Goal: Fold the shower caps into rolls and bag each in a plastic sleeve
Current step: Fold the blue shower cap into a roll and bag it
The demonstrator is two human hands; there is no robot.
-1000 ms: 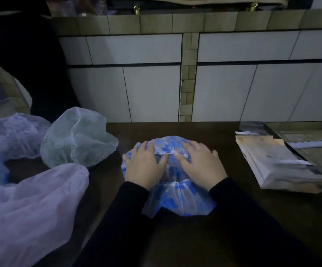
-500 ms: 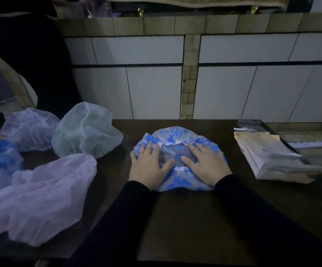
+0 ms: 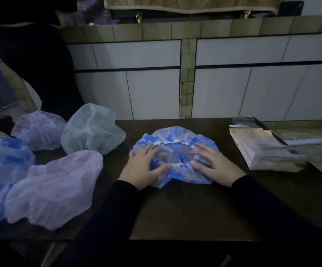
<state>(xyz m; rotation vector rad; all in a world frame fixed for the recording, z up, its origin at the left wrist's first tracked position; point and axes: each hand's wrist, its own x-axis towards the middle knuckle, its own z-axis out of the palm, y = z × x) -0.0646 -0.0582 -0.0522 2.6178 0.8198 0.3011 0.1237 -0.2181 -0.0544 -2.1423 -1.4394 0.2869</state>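
Where both hands press flat, fingers spread: blue-patterned shower cap [image 3: 175, 135], opening upward, on dark surface [image 3: 185, 209]. Left hand [image 3: 142, 166] and right hand [image 3: 214, 166] on its sides. Loose caps [image 3: 54, 187] beyond left hand; plastic sleeves [image 3: 262, 151] beyond right.

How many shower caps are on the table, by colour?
Blue-flowered clear plastic shower caps: 2, one flattened under both hands, one at the left edge
Pale purple plastic shower caps: 2, front, back
Pale green plastic shower cap: 1
Total: 5
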